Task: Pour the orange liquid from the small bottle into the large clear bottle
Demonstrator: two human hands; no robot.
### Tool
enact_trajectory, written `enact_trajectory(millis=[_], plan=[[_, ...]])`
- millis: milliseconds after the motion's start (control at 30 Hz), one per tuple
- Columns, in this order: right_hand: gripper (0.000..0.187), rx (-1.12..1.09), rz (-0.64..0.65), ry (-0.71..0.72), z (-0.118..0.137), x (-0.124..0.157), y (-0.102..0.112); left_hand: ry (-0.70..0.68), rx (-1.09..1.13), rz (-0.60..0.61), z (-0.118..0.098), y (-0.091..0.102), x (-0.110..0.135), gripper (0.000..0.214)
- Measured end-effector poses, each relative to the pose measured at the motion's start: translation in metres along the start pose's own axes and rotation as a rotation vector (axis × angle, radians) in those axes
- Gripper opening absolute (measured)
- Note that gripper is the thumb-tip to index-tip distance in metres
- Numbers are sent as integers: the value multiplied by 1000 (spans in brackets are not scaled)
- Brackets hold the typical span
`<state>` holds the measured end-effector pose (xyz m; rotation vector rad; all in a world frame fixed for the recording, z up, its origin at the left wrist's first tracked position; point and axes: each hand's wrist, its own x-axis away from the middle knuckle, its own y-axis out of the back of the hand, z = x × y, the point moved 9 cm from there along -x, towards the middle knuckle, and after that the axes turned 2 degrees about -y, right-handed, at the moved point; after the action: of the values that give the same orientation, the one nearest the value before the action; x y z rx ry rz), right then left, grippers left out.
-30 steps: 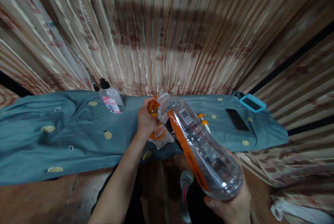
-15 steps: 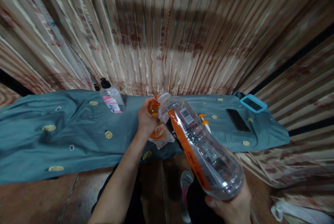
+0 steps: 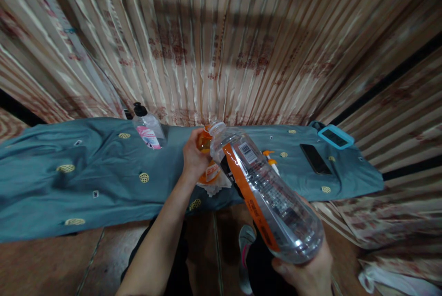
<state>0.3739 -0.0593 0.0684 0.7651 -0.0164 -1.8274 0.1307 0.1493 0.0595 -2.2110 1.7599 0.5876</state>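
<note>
From here I see my left hand [image 3: 195,157] stretched forward, its fingers curled around a small orange transparent bottle [image 3: 212,174] over the blue-green patterned cloth [image 3: 117,185]. My right hand [image 3: 309,268], lower and nearer, holds the base of a large clear plastic orange-labelled bottle [image 3: 276,208], tilted, its mouth just beside the small bottle's top. How full they are, I cannot tell.

The big bottle [image 3: 281,204] in my right grip [image 3: 311,264] is clear, glossy plastic, its label [image 3: 248,192] smooth and shiny. My left grip [image 3: 194,155] wraps a small bottle [image 3: 211,174] of translucent, glossy orange plastic; the crumpled sheet [image 3: 214,189] beneath looks like matt paper. The bench cloth [image 3: 115,162] is soft-looking, creased and matt, the curtain [image 3: 207,33] pleated fabric with a satiny sheen, the phone [image 3: 315,159] smooth-faced.
</note>
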Motion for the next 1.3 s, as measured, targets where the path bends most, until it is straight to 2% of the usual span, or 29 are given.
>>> enact_trajectory(millis=[133,267,400,567,733,833,967,1133,1300], plan=[[95,-18,-91,-26,2,0,5,-6,3,-1,-1,0,0,39],[100,7,32,31,3,0,-1,-8,-6,-6,-1,1,1,39],[101,58,22,50,2,-1,1,-9,2,5,2,0,2,39],[98,7,-36,9,2,0,3,-11,-12,-4,1,0,1,37],[100,60,22,47,7,0,0,-8,-2,-27,-3,2,1,35],[101,43,-63,-27,1,1,7,-18,6,-23,-3,2,1,35],[100,-9,-70,-40,4,1,3,-31,15,-25,-2,2,1,36],[108,-54,-176,-247,2,4,4,-29,10,-43,-2,3,1,36],[107,-52,-186,-272,9,3,3,-28,49,-26,-2,1,1,38]])
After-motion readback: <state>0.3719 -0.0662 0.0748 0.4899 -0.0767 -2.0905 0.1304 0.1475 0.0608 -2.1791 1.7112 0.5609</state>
